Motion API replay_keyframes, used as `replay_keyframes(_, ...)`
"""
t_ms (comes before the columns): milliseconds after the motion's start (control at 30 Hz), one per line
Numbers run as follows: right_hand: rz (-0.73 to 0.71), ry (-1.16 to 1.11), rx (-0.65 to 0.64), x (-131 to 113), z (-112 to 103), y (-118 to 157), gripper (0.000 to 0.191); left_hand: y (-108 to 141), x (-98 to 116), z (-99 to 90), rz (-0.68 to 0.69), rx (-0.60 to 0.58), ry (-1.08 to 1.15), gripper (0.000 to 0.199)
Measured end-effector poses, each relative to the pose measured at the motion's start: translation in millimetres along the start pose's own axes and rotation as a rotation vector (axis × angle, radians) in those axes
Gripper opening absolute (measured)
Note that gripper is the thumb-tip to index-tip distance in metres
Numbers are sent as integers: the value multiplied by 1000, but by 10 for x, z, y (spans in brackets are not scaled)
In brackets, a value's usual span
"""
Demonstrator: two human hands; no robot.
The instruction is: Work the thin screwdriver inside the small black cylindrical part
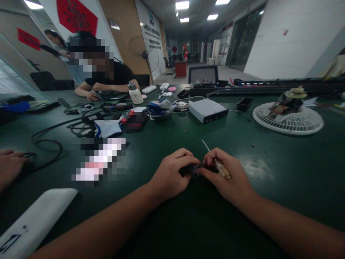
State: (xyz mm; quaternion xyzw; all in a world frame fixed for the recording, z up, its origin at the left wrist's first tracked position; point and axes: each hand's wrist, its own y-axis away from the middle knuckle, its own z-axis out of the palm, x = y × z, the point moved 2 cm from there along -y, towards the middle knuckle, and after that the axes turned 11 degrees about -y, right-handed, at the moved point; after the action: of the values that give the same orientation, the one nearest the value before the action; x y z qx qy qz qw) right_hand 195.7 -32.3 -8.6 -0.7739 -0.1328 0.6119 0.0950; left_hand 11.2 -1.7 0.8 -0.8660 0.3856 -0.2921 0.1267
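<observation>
A dark, roundish part is gripped by my left hand, with its open end turned toward my right. My right hand holds a screwdriver with a clear yellowish handle; its thin shaft points up and to the left, away from the part. The thumb and a finger of my right hand touch the part's open end. Both hands are close together above the green table. What lies inside the dark part is too small to tell.
A grey metal drive box lies ahead, with a white fan grille to its right. Cables, a blue-and-white cloth and a bottle are at left. A white case lies near left. Another person's hand rests at far left.
</observation>
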Motion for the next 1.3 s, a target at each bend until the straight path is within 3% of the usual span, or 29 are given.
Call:
replay_keyframes(267,29,-15,-71,-20,28,-10,23,0,22,2,9,-16,19,31)
replay_keyframes(400,-19,-61,-70,-68,30,-10,8,6,-12,3,-102,38,-18,27)
replay_keyframes(567,-283,-217,-12,-126,-28,54,41,32,-79,19,-223,60,-43,28)
replay_keyframes(700,-408,-246,-61,-172,-49,116,57,41,-104,27,-258,80,-33,27)
replay_keyframes(1000,-404,-173,-184,-225,0,99,27,38,-106,26,-219,86,-30,27)
replay_keyframes(1167,-412,-172,-279,-263,22,101,30,34,-93,23,-206,98,-55,29)
replay_keyframes(1300,-426,-145,-206,-220,13,111,32,33,-84,21,-207,99,-52,28)
